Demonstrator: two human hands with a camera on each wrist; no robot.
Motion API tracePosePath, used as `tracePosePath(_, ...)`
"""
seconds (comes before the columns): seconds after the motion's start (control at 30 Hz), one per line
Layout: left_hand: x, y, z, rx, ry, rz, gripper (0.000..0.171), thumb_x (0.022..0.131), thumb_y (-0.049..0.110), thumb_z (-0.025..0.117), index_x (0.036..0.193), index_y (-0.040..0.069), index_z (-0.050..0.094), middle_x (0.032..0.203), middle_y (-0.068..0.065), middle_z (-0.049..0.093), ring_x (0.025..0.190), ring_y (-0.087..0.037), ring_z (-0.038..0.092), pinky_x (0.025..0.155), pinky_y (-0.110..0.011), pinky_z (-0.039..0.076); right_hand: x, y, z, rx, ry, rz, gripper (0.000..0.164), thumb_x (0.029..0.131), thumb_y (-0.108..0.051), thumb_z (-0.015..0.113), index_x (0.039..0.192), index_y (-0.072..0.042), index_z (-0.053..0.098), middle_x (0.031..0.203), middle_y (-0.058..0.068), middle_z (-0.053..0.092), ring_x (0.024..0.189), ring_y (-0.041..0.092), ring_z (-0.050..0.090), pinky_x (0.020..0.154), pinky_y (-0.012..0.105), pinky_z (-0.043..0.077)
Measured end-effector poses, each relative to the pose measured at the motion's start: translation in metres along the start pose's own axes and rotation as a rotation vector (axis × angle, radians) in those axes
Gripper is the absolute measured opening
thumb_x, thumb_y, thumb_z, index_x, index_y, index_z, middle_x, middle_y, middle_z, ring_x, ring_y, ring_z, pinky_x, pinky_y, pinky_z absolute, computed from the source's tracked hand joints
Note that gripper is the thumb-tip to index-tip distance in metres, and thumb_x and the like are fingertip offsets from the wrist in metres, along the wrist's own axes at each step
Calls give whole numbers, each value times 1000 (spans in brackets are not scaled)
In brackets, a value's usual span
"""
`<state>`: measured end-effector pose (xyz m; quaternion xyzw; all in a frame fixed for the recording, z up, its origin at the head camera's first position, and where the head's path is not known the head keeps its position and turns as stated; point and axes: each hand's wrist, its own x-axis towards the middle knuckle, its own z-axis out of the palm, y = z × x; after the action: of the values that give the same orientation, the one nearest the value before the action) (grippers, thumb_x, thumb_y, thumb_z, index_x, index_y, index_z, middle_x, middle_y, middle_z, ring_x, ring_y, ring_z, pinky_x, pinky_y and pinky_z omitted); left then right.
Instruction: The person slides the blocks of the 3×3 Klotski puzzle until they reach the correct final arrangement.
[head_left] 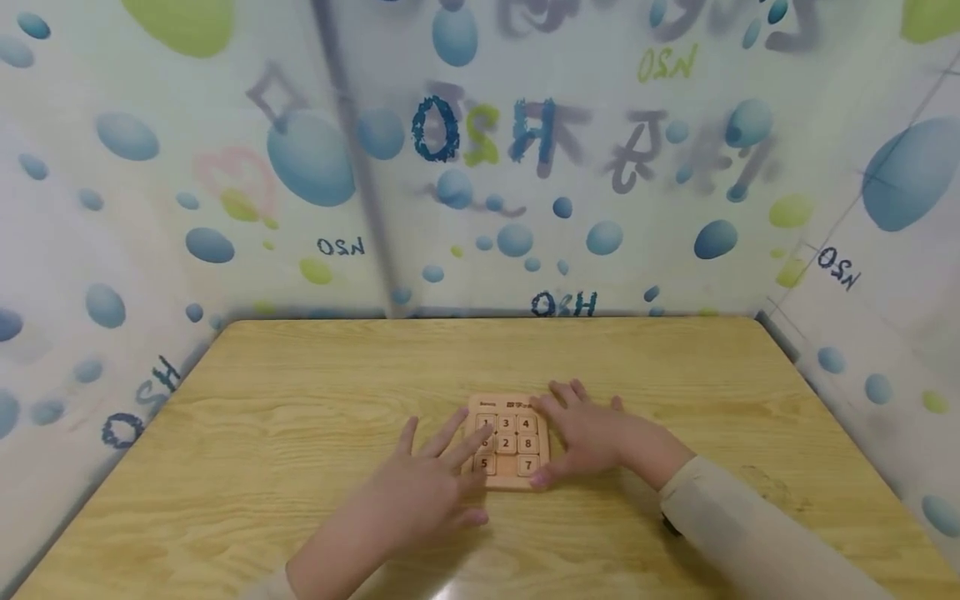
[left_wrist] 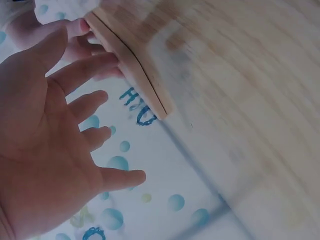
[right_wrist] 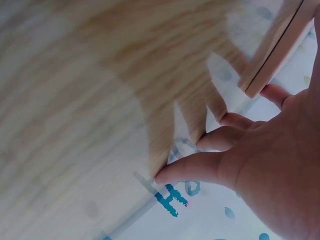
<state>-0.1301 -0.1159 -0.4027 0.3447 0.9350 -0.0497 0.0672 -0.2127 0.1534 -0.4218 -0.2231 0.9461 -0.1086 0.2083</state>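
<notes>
A wooden number sliding puzzle (head_left: 507,482) lies flat on the table, its square tiles in three rows. They read 1, 3, 4 at the top, 6, 2, 8 in the middle, and 5 and 7 below with a gap between. My left hand (head_left: 423,492) reaches over the puzzle's left side with fingers spread, one fingertip overlapping the tiles 1 and 6. At the right side, my right hand (head_left: 588,435) touches the frame, thumb by the lower corner and index finger by the upper one. The right wrist view shows its other fingertips (right_wrist: 159,178) resting on the table, fanned apart.
The wooden table (head_left: 315,392) extends around the puzzle on all sides. Behind it and along both sides stand walls (head_left: 637,267) printed with blue and green drops and lettering. A small dark object (head_left: 671,525) shows by the right sleeve (head_left: 750,525).
</notes>
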Motion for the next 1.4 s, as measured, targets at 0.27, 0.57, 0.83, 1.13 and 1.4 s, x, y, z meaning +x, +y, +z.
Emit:
tracePosePath(0.27,16,12,7,-130,-75,-3,69,104,71,46,163,36,44,180,5,16,169,-31,7,123,-81,21,-3,0,3,16,-8,5,122,74,-86,73,170,-27,26,180,19,10,164,53,8,111,94,9)
tracePosePath(0.57,-5,13,4,52,-7,-93,80,99,77,49,156,22,57,169,5,45,165,-27,29,123,-79,24,-1,-3,-2,4,-9,14,124,73,-85,75,170,-27,25,180,18,9,165,51,6,112,93,9)
tracePosePath(0.83,2,17,8,-36,-32,-36,82,100,78,43,160,23,50,172,7,39,166,-28,24,122,-81,24,-1,-3,-2,8,-9,10,123,74,-85,75,171,-26,25,180,19,9,165,52,7,111,94,10)
tracePosePath(1.13,9,5,0,-91,-90,-136,81,99,75,51,162,24,48,174,6,35,167,-32,21,122,-82,21,-1,-1,2,14,-11,20,123,74,-85,75,170,-27,25,180,18,10,165,52,7,111,94,10)
tracePosePath(1.4,8,17,-20,-172,-190,-136,73,98,74,55,153,27,59,165,12,49,165,-30,28,121,-84,18,-1,-1,3,14,-2,4,123,74,-85,74,170,-27,26,180,18,11,165,52,7,110,95,10)
